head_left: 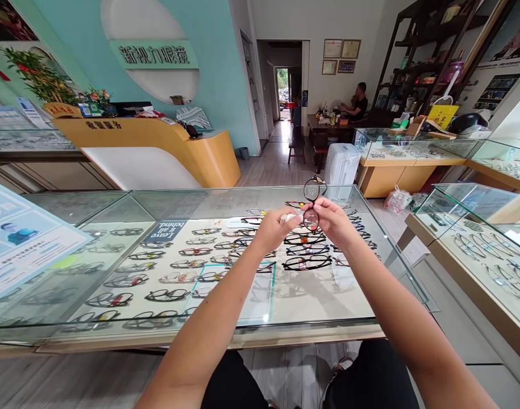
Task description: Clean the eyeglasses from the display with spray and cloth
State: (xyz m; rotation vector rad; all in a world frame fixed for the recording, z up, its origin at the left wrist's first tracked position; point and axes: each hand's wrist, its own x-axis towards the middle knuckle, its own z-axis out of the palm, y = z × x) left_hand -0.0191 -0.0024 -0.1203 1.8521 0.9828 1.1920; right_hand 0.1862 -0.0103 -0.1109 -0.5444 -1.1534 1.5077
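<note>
Above the glass counter, my right hand (333, 220) is closed on a pair of dark-rimmed round eyeglasses (311, 191), pinched near the bridge. The eyeglasses are turned on end, one lens above the other. My left hand (271, 230) is closed on a small white cloth (292, 217) beside the lower lens. Whether the cloth touches that lens, I cannot tell. Beneath both hands, rows of eyeglasses (307, 262) lie inside the glass display case (260, 332).
A slanted blue-and-white leaflet (25, 244) stands at the left. More display cases (477, 272) line the right side. Farther back are a yellow-and-white reception desk (212, 156), a wrapped white suitcase (342, 165) and a seated person (360, 105) at a wooden table.
</note>
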